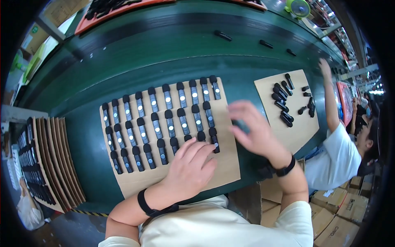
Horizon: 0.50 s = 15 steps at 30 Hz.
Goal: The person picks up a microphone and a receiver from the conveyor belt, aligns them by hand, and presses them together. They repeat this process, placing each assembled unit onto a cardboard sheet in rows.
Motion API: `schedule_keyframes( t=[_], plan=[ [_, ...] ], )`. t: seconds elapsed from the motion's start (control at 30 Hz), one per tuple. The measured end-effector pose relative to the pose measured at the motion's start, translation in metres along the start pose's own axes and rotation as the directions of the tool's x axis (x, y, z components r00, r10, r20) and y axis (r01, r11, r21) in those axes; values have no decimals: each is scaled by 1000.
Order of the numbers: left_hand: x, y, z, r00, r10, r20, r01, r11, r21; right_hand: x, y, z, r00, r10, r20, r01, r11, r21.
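Small black clip-on microphones with foam-like heads lie in three rows on a brown cardboard sheet; most bear a pale round dot. My left hand rests over the right part of the nearest row, its fingers stretched and bent down. Its fingertips are by the last microphone of that row, and the hand hides parts of its neighbours. My right hand hovers past the sheet's right edge, slightly blurred. Its thumb and fingers are apart, with the green surface visible between them.
A second cardboard sheet to the right carries loose microphones. Further ones lie on the green belt. At left stand upright cardboard sheets with microphones. A co-worker reaches over the belt at right, near stacked boxes.
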<state>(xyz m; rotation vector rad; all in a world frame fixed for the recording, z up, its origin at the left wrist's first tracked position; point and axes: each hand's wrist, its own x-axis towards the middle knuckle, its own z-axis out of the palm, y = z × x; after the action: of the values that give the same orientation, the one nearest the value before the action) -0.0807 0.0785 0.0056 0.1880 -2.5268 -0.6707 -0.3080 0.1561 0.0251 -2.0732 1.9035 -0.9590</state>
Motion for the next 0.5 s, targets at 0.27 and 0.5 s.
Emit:
schedule_keyframes(
  t=[0.27,0.5],
  plan=[
    [6,-3,-31,988,-123,-89,114,988,-101,116,148,9,960,108,-260,-186,935,-300],
    [-19,-12,-59,939,-267,-216,272,962,-10,173,175,10,848,503,-169,-530,794,-297]
  ],
)
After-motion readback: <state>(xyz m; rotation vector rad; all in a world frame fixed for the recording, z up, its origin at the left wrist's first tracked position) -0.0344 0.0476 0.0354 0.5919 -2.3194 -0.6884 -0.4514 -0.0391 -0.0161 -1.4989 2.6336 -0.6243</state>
